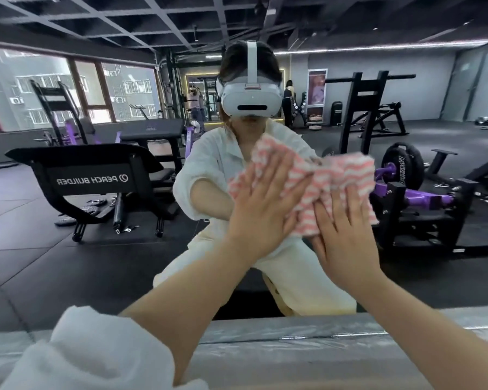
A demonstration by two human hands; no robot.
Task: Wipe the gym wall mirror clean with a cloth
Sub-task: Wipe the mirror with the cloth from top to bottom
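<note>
Reflected black bench (96, 175), purple barbell rack (414, 192)

Your hands cover the middle of the cloth (316, 178), and the cloth hides the mirror (68, 263) glass beneath it. Your right elbow is cut off by the frame's lower edge.

Soft woven pink-and-white striped cloth (316, 187) against the glossy, smooth mirror glass (68, 263); white fabric sleeve (90, 353), crinkled shiny plastic-wrapped ledge (265, 342)

Daylight is admitted through the windows (68, 91) at left; a ceiling light strip (378, 47) is seen upper right. Edges are bent by wide-angle distortion. The cloth (335, 175) is motion-blurred.
</note>
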